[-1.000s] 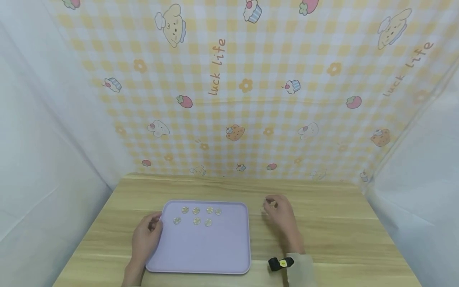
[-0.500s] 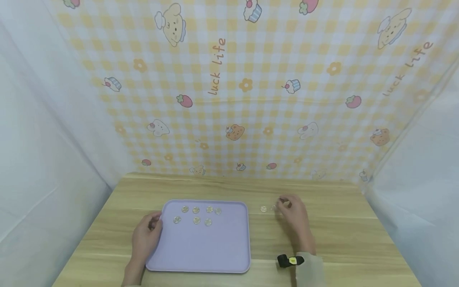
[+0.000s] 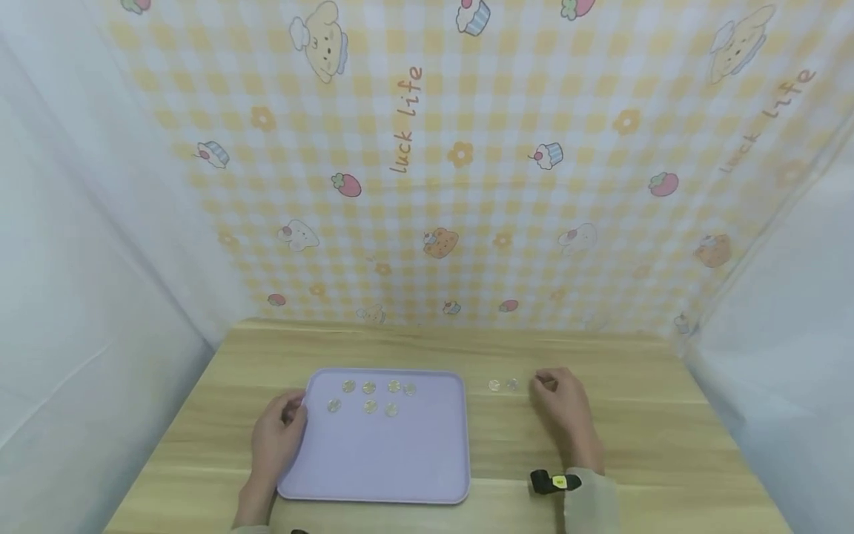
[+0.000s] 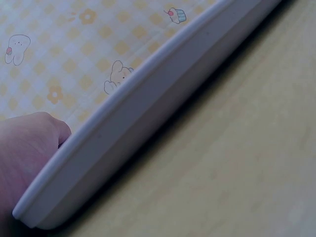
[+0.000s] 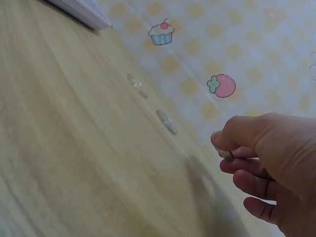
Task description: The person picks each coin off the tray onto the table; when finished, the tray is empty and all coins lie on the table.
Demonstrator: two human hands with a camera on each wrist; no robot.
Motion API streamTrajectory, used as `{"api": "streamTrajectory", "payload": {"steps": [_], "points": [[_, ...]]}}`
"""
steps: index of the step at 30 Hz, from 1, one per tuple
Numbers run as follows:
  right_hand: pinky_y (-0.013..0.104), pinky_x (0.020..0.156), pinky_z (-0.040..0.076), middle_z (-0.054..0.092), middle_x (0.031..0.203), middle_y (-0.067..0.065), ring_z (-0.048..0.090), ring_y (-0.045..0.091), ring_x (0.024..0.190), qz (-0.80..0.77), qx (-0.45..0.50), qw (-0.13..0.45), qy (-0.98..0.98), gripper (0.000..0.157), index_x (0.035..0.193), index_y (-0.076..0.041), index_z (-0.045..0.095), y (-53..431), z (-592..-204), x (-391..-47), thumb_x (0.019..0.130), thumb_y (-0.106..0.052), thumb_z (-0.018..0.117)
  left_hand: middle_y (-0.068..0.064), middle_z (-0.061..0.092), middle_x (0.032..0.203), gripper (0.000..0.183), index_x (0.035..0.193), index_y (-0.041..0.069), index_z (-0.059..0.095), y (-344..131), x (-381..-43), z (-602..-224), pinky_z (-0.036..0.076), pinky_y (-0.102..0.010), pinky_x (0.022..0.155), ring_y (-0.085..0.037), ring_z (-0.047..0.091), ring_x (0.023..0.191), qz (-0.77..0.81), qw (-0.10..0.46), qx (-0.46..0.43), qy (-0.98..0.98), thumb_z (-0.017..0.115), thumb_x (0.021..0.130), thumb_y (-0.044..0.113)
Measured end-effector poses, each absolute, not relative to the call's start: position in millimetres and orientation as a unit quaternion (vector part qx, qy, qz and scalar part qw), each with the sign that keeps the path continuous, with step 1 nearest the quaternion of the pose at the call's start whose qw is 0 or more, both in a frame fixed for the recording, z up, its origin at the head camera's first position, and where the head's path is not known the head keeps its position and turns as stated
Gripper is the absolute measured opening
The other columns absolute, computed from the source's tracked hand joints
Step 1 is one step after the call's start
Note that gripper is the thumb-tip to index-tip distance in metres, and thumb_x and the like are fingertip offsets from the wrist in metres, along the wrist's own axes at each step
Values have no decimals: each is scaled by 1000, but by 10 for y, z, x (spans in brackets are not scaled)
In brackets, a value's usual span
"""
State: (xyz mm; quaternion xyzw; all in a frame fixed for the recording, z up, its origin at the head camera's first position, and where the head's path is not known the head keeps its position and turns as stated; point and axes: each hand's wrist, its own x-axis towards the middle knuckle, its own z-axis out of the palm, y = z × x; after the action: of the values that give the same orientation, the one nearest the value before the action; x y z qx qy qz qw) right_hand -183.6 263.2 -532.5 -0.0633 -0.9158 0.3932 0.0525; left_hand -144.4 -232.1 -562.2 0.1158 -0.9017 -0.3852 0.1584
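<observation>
A lilac tray (image 3: 373, 460) lies on the table, with several small round coins (image 3: 370, 406) in two loose rows towards its far side. My left hand (image 3: 276, 441) holds the tray's left edge; the left wrist view shows that hand (image 4: 34, 143) behind the rim. To the right of the tray, two coins lie side by side on the wood, a left one (image 3: 494, 386) and a right one (image 3: 512, 384). Just right of them, my right hand (image 3: 563, 400) pinches a coin (image 5: 226, 155) between thumb and fingers, slightly above the table.
The wooden table (image 3: 640, 437) reaches back to a yellow checked cloth (image 3: 460, 185) with cartoon prints. White cloth walls stand at the left (image 3: 100, 259) and right. A black band with a yellow mark (image 3: 556, 482) sits at my right wrist.
My right hand has moved to the right, leaving two coins in a row on the table behind it. The left hand has stayed at the tray's edge. The head view has shifted slightly.
</observation>
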Motion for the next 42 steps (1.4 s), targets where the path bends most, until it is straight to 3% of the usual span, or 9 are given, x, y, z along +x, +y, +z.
{"api": "streamTrajectory", "payload": {"steps": [8,18,29,42], "points": [[56,102,46,64,121,24,60,40,116,388,-45,32,-920,32,117,4,67,2641,-5370,-1839,94,-19,64,-6,69,102,30,124,9,65,-2303,-1441,-5624,49,-19,66,-14,57,83,-397,144,127,-898,61,94,12],[53,93,51,66,113,23,63,35,104,367,-32,47,-929,30,116,5,68,2606,-5377,-1884,90,-10,66,-6,69,101,30,123,8,65,-2312,-1447,-5609,48,-18,66,-13,57,83,-395,149,127,-898,61,94,12],[57,100,47,63,119,26,59,41,113,380,-48,33,-923,26,114,6,68,2605,-5380,-1889,91,-7,65,-6,69,102,30,123,9,65,-2309,-1451,-5609,49,-18,66,-12,57,82,-397,151,126,-896,62,94,12],[54,97,48,61,120,25,59,37,109,383,-49,36,-922,32,118,6,65,2595,-5358,-1886,93,-15,64,-6,69,101,30,123,10,66,-2320,-1456,-5648,49,-18,65,-11,57,81,-396,157,120,-897,63,93,11]]}}
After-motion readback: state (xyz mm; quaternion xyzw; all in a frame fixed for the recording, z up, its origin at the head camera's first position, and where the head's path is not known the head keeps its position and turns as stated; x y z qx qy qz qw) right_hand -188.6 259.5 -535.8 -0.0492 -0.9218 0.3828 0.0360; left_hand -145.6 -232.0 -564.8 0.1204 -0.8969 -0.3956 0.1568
